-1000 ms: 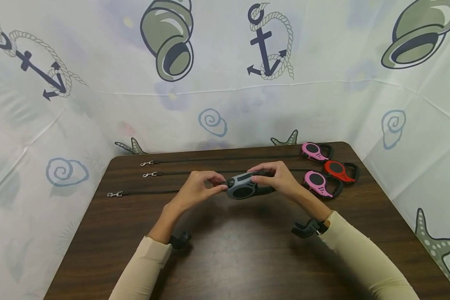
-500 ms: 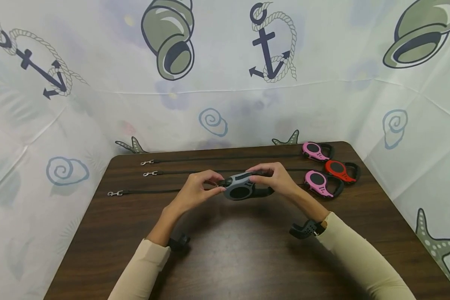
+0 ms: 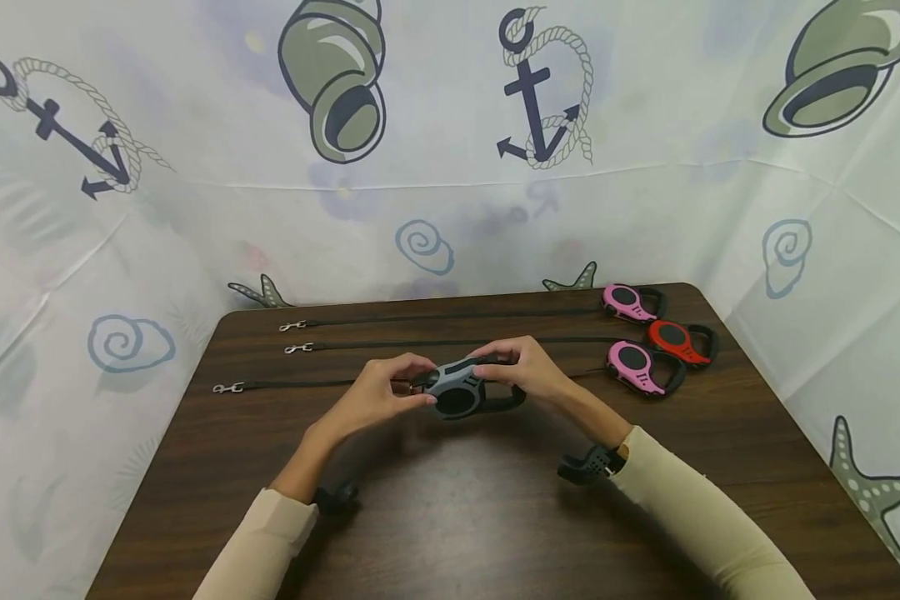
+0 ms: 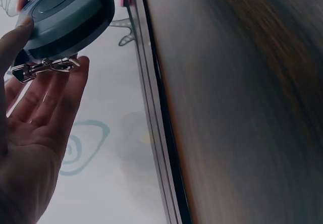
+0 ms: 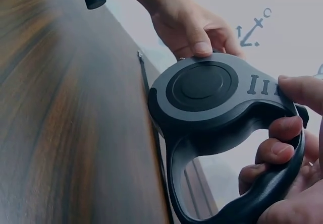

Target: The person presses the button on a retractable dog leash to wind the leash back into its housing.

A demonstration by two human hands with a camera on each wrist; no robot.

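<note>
We see a patterned cloth (image 3: 480, 225) behind the dark wooden counter (image 3: 450, 525). Toward its right back lie a front pink leash (image 3: 633, 358), a red leash (image 3: 672, 335) and a rear pink leash (image 3: 625, 297), their cords stretched left. The left hand (image 3: 378, 392) pinches one end of a gray leash (image 3: 456, 402); the right hand (image 3: 527, 367) curls its fingers round the loop handle. We find the gray leash lifted above the counter, long axis roughly left to right, cord end pointing left, handle right, oval face toward the person. At the cord end we spot a metal clip (image 4: 46, 68).
</note>
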